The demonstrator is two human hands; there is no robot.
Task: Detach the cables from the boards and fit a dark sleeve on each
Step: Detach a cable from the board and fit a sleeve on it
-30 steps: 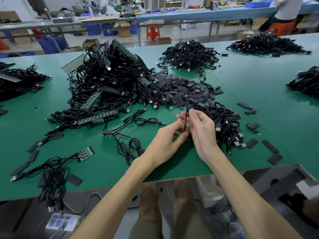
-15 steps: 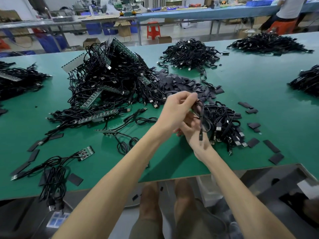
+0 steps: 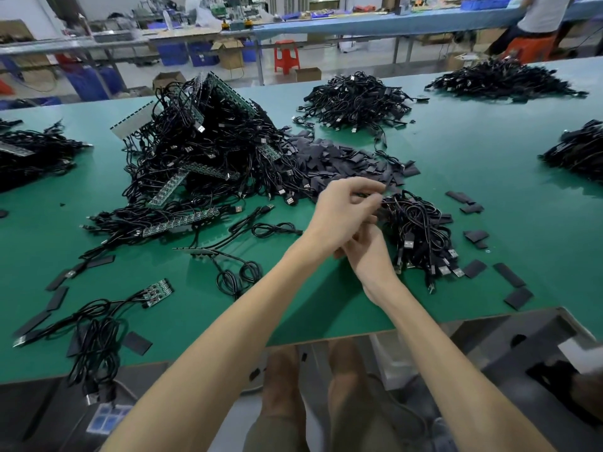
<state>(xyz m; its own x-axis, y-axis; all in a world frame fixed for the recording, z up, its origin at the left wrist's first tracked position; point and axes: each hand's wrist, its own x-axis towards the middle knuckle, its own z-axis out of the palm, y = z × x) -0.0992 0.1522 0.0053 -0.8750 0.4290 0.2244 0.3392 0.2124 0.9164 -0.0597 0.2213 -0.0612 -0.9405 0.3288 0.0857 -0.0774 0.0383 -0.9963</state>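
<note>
The left hand [image 3: 342, 210] reaches across the body with its fingers curled, thumb and forefinger drawn close on something thin and dark. Whether that is a cable, a sleeve or only the pile behind it, I cannot tell. The right hand [image 3: 367, 256] sits just beneath it, mostly hidden by the left wrist, so its grip cannot be read either. Both hands hover at the left edge of a small heap of loose cables [image 3: 421, 230], which looks like the place for finished pieces. Just beyond lies the spread of dark sleeves [image 3: 346, 161], touching the big tangle of cables and boards [image 3: 208, 148] to the left. My judgement is that one cable is being set down or a fresh sleeve picked up. To do this well, take a single sleeve from the near fringe of the spread rather than digging in, and keep the plug end pinched short so that it feeds straight into the sleeve's mouth. Keep the finished cables apart from the unworked tangle. Nearer on the green worktop [image 3: 489, 190] a long board strip [image 3: 182, 222] still carries its cables, as does a small board [image 3: 159, 289] at the left. Stray sleeves [image 3: 509, 274] lie scattered at the right edge.
</note>
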